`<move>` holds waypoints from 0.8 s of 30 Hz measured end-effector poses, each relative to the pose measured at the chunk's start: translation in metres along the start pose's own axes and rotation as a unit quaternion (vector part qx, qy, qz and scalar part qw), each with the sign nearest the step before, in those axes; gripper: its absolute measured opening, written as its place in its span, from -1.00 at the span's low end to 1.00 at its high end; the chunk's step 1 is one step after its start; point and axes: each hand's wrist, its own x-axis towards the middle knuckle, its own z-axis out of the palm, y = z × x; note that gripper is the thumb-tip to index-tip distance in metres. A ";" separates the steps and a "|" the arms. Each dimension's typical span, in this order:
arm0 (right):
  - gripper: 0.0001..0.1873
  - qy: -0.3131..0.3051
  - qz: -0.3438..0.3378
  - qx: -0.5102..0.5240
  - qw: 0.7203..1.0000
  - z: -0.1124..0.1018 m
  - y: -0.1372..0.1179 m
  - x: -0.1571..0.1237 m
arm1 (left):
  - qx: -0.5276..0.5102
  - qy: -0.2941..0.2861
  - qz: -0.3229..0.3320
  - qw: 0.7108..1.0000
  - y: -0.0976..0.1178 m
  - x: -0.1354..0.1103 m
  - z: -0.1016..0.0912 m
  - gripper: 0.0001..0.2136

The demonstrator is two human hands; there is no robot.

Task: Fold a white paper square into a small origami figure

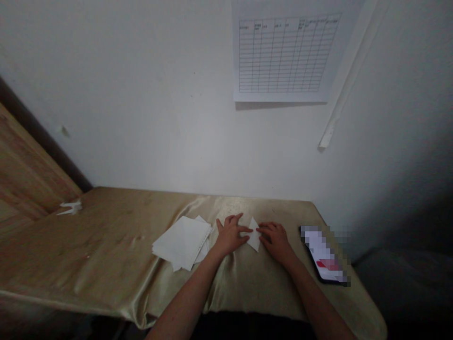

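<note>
Folded paper, one small white piece with pointed ends, lies on the desk between two bare hands. The left grip is spread, thumb and index finger apart, their tips touching the paper's left side. The right grip is looser and curled, thumb and index finger also apart, at its right edge. Left of the hands sits one pile of white sheets, unevenly overlapped, too close to count. To the right lies one phone, screen lit and partly pixelated. A shiny gold cloth, creased near the front, covers the desk. White scraps rest at the far left corner, beside a wooden panel. One printed grid sheet hangs on the pale wall.
</note>
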 end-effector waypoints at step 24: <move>-0.77 0.023 -0.040 0.085 0.995 -0.006 0.003 0.001 | 0.001 -0.029 0.020 0.999 -0.004 0.001 -0.002 -0.60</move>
